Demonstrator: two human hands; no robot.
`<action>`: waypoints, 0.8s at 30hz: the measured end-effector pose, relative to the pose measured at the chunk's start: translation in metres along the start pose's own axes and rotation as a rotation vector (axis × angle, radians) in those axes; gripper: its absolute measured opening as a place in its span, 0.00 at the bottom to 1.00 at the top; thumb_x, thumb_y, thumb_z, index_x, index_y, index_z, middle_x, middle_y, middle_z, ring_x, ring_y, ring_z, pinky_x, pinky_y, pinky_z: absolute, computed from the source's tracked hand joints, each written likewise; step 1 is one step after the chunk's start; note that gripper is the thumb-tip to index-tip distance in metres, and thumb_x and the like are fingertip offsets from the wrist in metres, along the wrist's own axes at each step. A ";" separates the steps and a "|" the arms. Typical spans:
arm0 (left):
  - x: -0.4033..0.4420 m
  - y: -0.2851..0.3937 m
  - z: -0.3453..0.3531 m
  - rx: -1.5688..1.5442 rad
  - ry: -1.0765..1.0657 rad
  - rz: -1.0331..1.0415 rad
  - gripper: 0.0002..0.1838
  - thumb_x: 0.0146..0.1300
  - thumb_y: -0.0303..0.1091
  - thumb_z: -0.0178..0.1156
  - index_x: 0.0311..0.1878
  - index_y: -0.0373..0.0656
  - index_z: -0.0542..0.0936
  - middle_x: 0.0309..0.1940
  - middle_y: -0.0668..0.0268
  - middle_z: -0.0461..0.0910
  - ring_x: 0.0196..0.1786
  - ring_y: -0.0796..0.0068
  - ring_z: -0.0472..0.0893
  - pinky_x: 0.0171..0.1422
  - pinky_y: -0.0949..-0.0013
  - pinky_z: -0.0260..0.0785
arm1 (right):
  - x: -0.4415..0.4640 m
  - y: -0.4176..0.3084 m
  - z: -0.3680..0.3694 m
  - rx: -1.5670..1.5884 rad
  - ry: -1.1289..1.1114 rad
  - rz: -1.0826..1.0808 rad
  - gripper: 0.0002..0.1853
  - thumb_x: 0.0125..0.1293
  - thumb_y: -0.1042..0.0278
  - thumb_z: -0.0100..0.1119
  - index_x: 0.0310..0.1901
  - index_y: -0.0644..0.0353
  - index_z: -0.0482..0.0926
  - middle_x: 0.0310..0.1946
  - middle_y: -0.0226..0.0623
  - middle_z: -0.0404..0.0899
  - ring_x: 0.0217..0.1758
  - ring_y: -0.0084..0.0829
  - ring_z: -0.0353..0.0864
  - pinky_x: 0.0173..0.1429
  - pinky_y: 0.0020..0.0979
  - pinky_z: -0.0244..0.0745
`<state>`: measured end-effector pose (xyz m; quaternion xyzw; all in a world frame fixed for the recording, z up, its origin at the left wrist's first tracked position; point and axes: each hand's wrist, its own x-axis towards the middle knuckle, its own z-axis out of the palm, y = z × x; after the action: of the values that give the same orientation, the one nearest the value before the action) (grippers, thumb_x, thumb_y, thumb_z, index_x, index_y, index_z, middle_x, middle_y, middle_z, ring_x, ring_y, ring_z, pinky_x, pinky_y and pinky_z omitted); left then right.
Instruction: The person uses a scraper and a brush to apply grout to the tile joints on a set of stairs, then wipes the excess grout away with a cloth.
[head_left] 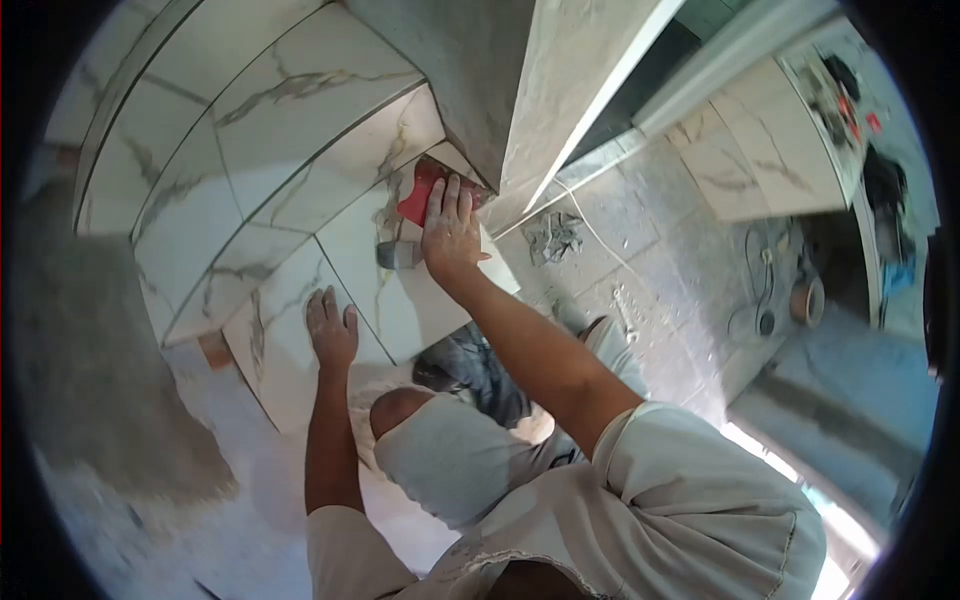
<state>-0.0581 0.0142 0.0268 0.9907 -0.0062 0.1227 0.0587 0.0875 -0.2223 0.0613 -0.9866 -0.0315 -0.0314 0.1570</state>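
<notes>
My right hand (452, 235) lies with its fingers stretched over a flat red spreader (418, 192), pressing it onto the marbled tile step (395, 310) near the wall corner. Greyish smears mark the tile around the spreader. Just left of the right wrist rests a short grey cylinder with a darker end (398, 255), perhaps a mallet head; whether a handle runs under the hand is hidden. Palm down on the neighbouring tile (275, 330), my left hand (332, 330) holds nothing, its fingers extended. A dark joint line separates the two tiles.
More marbled steps (300, 100) rise at the upper left beside a grey wall (455, 70). Crumpled grey plastic (553, 238) and a pale cable (600, 238) lie on the dusty floor. A tiled counter (760, 150) with tools on top stands at right; dark cloth (475, 375) lies below the step.
</notes>
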 end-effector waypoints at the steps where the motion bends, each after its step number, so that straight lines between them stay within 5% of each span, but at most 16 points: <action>1: 0.010 -0.004 0.005 0.024 0.017 0.017 0.29 0.64 0.43 0.58 0.63 0.33 0.69 0.58 0.45 0.69 0.63 0.43 0.67 0.68 0.45 0.58 | 0.008 -0.002 0.007 -0.033 0.000 0.010 0.33 0.66 0.65 0.45 0.71 0.68 0.55 0.73 0.53 0.53 0.71 0.47 0.59 0.66 0.42 0.65; 12: 0.024 -0.014 0.005 -0.130 0.020 -0.043 0.32 0.60 0.45 0.60 0.63 0.35 0.67 0.61 0.47 0.67 0.65 0.46 0.66 0.68 0.46 0.58 | 0.050 -0.031 0.031 -0.162 0.010 0.367 0.34 0.67 0.64 0.43 0.74 0.63 0.52 0.76 0.49 0.48 0.74 0.44 0.56 0.69 0.39 0.60; 24: 0.025 -0.018 0.005 -0.156 -0.024 -0.081 0.32 0.59 0.45 0.58 0.64 0.38 0.67 0.62 0.50 0.66 0.66 0.48 0.65 0.68 0.48 0.58 | 0.046 -0.036 0.044 -0.099 0.173 0.551 0.31 0.65 0.66 0.46 0.70 0.63 0.60 0.69 0.44 0.60 0.71 0.43 0.60 0.69 0.39 0.61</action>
<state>-0.0318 0.0315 0.0265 0.9839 0.0235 0.1076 0.1405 0.1328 -0.1716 0.0336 -0.9581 0.2529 -0.0730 0.1133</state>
